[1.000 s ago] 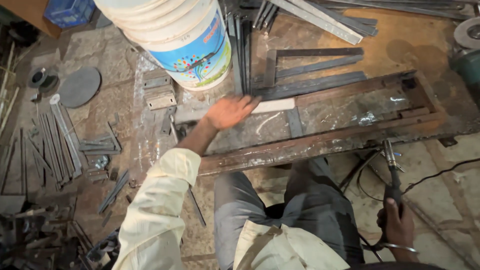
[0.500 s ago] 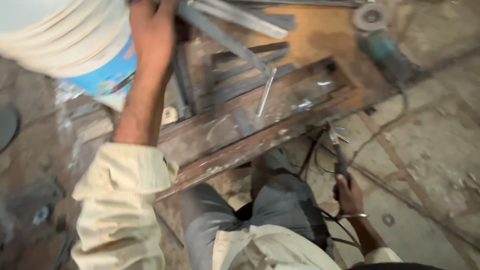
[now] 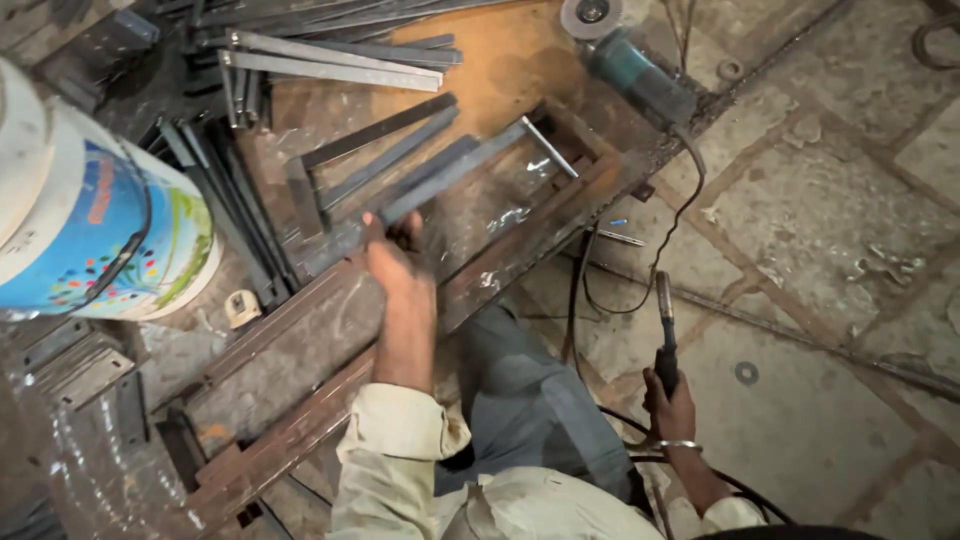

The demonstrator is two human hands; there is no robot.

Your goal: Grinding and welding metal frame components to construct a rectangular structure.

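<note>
One flat steel bar [image 3: 450, 175] gripped by left hand [image 3: 392, 255], seemingly not yet welded onto rusty frame [image 3: 520, 250]; right hand [image 3: 668, 405] clamped on electrode holder [image 3: 665, 335], idle

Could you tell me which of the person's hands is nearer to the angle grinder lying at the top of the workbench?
The left. The left hand grips a flat steel bar below-left of the angle grinder; the right hand holds a welding holder further down.

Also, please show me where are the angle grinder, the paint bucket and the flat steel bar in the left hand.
angle grinder [image 3: 640, 85]: head view, on its teal body.
paint bucket [image 3: 110, 235]: head view, on its printed side wall.
flat steel bar [image 3: 470, 165]: head view, mid-length.
</note>
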